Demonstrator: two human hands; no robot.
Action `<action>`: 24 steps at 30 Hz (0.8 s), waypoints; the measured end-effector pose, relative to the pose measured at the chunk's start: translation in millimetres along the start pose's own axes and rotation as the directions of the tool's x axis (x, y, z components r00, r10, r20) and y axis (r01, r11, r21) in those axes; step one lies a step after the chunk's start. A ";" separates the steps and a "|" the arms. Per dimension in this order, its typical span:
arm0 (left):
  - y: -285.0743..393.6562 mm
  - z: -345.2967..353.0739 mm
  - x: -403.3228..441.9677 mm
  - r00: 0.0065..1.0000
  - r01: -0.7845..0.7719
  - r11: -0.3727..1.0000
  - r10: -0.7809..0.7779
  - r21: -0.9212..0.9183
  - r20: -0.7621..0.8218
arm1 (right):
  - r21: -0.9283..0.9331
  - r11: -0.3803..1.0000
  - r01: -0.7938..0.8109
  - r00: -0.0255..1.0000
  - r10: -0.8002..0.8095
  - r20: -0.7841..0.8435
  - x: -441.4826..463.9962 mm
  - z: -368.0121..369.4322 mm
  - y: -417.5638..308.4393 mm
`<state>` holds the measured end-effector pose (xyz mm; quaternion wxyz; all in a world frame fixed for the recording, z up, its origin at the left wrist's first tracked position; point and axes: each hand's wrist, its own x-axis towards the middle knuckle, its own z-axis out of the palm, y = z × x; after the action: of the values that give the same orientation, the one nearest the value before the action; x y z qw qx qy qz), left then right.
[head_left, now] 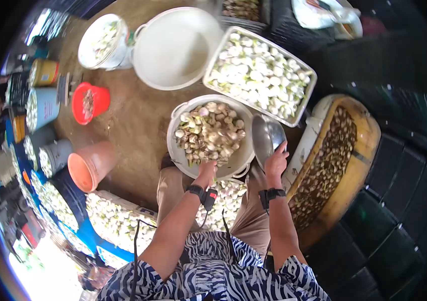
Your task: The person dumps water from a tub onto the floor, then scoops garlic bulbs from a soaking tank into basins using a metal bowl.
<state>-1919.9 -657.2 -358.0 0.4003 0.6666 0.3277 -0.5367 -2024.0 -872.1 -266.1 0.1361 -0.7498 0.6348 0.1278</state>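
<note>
A large white two-handled basin point(177, 150) stands before my knees, partly filled with pale, soil-stained bulbs point(213, 128) like garlic or onions, some with green stems. My left hand point(207, 173) is over its near rim, at the edge of the bulbs. Its fingers look curled, but what they hold is hidden. To the right of the basin, my right hand point(275, 163) grips a shiny metal bowl point(266, 138), which is tilted beside the basin's right rim. Whether the bowl touches the rim is unclear. Between my legs lie more white bulbs point(226, 200).
Beyond the basin are a rectangular tray point(301, 106) of clean bulbs and a bigger white basin point(171, 47). A yellow trough point(364, 138) with bulbs in dark water stands right. Leftward are a red bucket point(100, 99), an orange bucket point(100, 158) and a white bucket point(93, 57).
</note>
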 end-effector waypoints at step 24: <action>-141.1 583.1 55.4 0.516 -0.618 -0.463 0.371 0.636 0.772 | 0.010 -0.048 -0.999 -0.047 0.998 0.027 -203.0 212.8 660.1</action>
<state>-2294.9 -1107.4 -498.2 0.0226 0.7343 -0.5689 -0.3696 -2712.1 -711.6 -417.7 0.0151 -0.0554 0.9815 0.1826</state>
